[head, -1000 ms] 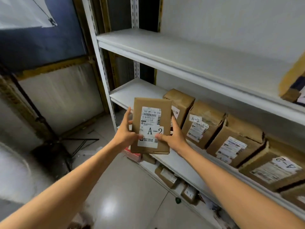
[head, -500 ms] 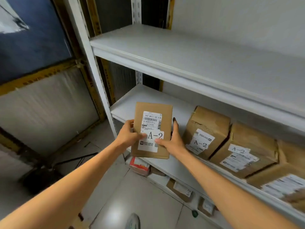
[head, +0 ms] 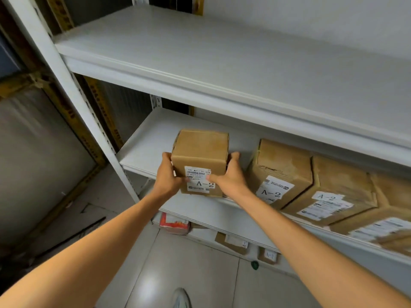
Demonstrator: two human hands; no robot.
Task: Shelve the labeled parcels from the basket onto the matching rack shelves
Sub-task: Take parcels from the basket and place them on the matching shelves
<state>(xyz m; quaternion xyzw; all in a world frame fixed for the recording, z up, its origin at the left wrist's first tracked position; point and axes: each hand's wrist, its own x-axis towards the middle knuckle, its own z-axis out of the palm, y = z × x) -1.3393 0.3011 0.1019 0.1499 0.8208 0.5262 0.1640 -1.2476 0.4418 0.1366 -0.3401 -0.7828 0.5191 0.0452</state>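
Parcel of brown cardboard with a white A-2 label [head: 200,156] is gripped between both hands. Left hand [head: 167,174] is curled round its left side, right hand [head: 230,176] round its right side, each thumb laid on the label. Its base is seen at the front edge of the white metal middle shelf [head: 144,150], just beyond the hands. Right of the right hand, a row of brown A-2 cardboard boxes [head: 282,165] is stored on that shelf, apart from the held parcel.
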